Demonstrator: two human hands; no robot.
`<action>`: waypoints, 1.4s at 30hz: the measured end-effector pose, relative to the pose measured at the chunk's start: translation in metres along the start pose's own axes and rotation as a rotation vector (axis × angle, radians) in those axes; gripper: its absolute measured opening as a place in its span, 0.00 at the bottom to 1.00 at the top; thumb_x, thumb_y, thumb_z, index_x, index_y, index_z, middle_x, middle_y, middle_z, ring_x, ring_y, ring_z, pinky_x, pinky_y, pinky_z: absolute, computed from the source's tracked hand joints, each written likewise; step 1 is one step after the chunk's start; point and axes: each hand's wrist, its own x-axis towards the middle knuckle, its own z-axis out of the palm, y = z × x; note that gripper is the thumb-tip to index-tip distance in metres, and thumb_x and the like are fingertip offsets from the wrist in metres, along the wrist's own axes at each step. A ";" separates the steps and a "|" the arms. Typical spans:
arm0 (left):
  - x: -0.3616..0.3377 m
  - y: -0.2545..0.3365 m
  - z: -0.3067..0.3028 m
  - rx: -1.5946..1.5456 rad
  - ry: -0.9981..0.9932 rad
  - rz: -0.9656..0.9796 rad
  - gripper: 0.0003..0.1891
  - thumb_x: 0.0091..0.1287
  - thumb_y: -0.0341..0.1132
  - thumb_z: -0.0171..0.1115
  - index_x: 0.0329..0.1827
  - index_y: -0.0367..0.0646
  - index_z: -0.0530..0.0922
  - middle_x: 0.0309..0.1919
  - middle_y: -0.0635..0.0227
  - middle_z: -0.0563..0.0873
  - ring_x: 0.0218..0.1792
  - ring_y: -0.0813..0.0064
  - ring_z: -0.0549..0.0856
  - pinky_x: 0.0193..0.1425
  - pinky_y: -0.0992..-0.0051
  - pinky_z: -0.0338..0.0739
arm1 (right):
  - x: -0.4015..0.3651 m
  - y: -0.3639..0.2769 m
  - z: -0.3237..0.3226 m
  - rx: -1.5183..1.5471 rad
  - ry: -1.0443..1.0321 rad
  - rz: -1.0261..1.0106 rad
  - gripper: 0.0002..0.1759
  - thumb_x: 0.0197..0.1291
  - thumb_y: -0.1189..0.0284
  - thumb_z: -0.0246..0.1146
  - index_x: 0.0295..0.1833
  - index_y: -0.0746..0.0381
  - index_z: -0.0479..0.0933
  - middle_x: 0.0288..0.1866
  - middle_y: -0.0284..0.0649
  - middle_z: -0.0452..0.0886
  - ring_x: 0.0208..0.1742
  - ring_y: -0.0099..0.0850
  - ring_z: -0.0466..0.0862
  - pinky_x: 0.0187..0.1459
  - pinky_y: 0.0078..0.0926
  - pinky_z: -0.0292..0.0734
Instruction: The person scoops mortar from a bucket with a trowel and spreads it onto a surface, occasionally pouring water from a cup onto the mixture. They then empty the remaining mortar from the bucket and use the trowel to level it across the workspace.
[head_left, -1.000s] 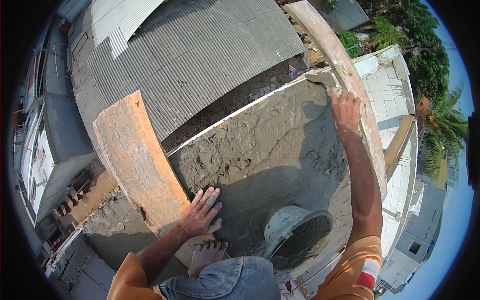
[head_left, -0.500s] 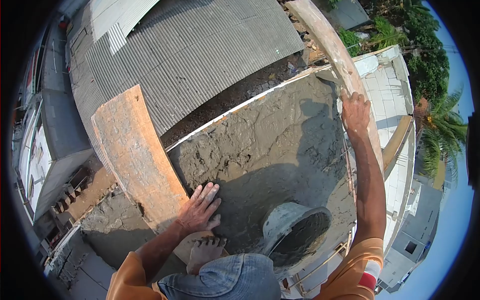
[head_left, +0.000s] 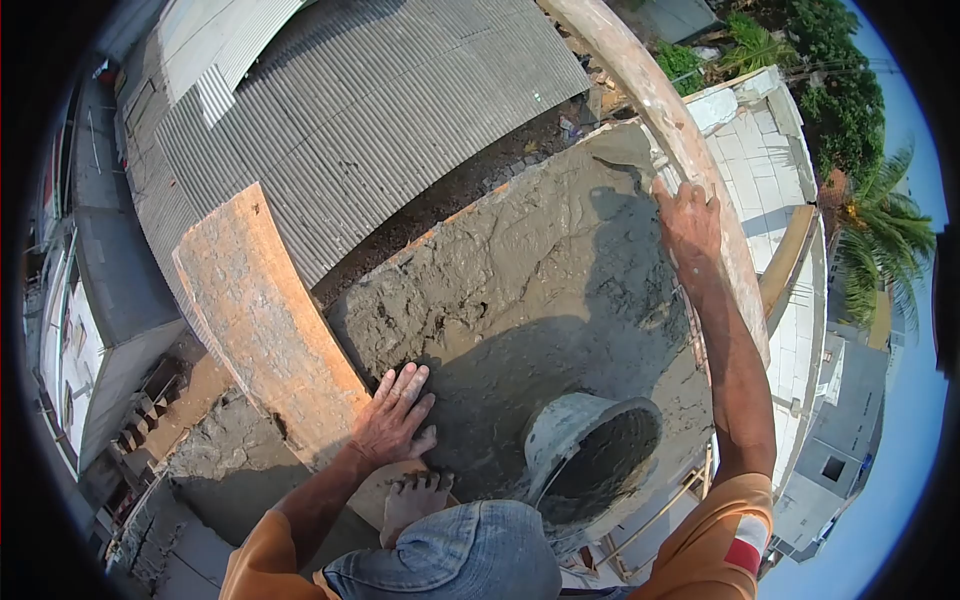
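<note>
1. The trowel (head_left: pixel 624 148) is held at the far right corner of the wet cement (head_left: pixel 500 260), its blade set close to the far edge and just beside the long plank (head_left: pixel 680 125).
2. The trowel is gripped by the right hand (head_left: pixel 690 225), with the fingers curled; the handle is mostly hidden by them. Whether the plank is also touched cannot be told.
3. The left hand (head_left: pixel 395 415) is laid on the near end of the broad board (head_left: pixel 265 320), with the fingers lightly spread and the tips reaching its cement-side edge.
4. The cement is bounded on the left by the board and on the right, in part, by the plank. Beyond the far edge, a corrugated roof (head_left: pixel 390 110) is seen.
5. Between the hands, an open stretch of cement is left.
6. Near room is narrowed by the tilted bucket (head_left: pixel 560 430), the bare foot (head_left: pixel 412 503) and the denim-covered knee (head_left: pixel 465 550).
</note>
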 end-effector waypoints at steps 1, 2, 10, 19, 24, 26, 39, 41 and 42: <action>0.000 0.000 0.000 -0.002 0.001 -0.002 0.29 0.56 0.50 0.68 0.55 0.38 0.78 0.74 0.47 0.63 0.76 0.50 0.60 0.78 0.49 0.55 | -0.004 -0.001 -0.004 0.023 -0.032 0.032 0.24 0.61 0.72 0.60 0.64 0.51 0.74 0.42 0.40 0.78 0.49 0.39 0.78 0.47 0.44 0.71; 0.000 0.000 0.000 0.001 0.000 0.009 0.29 0.56 0.50 0.68 0.55 0.38 0.78 0.74 0.47 0.63 0.76 0.50 0.60 0.78 0.49 0.55 | -0.009 0.000 -0.008 0.042 -0.065 0.065 0.25 0.60 0.72 0.60 0.65 0.51 0.73 0.43 0.41 0.78 0.50 0.40 0.78 0.48 0.45 0.72; 0.000 0.001 0.006 -0.023 0.037 0.001 0.28 0.51 0.45 0.72 0.55 0.40 0.79 0.74 0.47 0.64 0.76 0.49 0.60 0.77 0.46 0.54 | -0.025 0.013 -0.026 0.442 -0.373 0.452 0.32 0.55 0.71 0.65 0.68 0.53 0.71 0.49 0.49 0.80 0.54 0.44 0.81 0.51 0.47 0.74; 0.001 0.002 0.008 -0.017 0.012 -0.004 0.28 0.52 0.44 0.72 0.55 0.40 0.79 0.73 0.47 0.64 0.76 0.48 0.60 0.77 0.45 0.54 | -0.051 -0.003 0.040 0.918 -0.355 0.494 0.33 0.63 0.52 0.65 0.65 0.64 0.72 0.53 0.54 0.83 0.52 0.44 0.84 0.56 0.44 0.76; 0.003 0.003 0.008 0.008 -0.010 0.003 0.27 0.55 0.45 0.70 0.55 0.39 0.79 0.73 0.46 0.64 0.76 0.48 0.60 0.77 0.45 0.54 | -0.060 0.008 0.168 1.090 0.091 0.560 0.32 0.63 0.51 0.64 0.64 0.62 0.73 0.48 0.50 0.84 0.49 0.45 0.84 0.52 0.47 0.76; 0.001 0.002 0.011 0.011 -0.011 -0.009 0.28 0.52 0.44 0.71 0.55 0.41 0.79 0.74 0.48 0.63 0.77 0.49 0.59 0.77 0.45 0.53 | -0.040 0.015 0.108 1.230 -0.078 0.707 0.33 0.62 0.51 0.65 0.64 0.64 0.73 0.40 0.46 0.84 0.38 0.38 0.84 0.41 0.40 0.78; 0.000 0.003 0.007 0.030 -0.012 0.005 0.28 0.55 0.47 0.70 0.56 0.39 0.79 0.74 0.47 0.63 0.77 0.50 0.58 0.78 0.48 0.52 | -0.067 0.005 -0.006 1.674 -0.567 0.984 0.36 0.61 0.48 0.67 0.61 0.67 0.69 0.32 0.39 0.77 0.25 0.25 0.78 0.22 0.26 0.73; 0.002 0.003 0.007 0.019 0.010 0.015 0.28 0.55 0.46 0.70 0.56 0.39 0.79 0.74 0.47 0.62 0.77 0.50 0.58 0.79 0.48 0.52 | -0.070 0.006 -0.002 1.695 -0.607 0.957 0.36 0.60 0.48 0.67 0.60 0.67 0.69 0.32 0.39 0.77 0.26 0.26 0.79 0.22 0.26 0.73; 0.004 0.003 0.008 0.019 0.002 0.018 0.28 0.55 0.46 0.70 0.56 0.39 0.79 0.74 0.47 0.62 0.77 0.50 0.58 0.79 0.48 0.52 | -0.071 -0.003 0.002 1.738 -0.511 0.938 0.32 0.63 0.51 0.65 0.57 0.68 0.70 0.29 0.38 0.76 0.23 0.25 0.77 0.22 0.27 0.71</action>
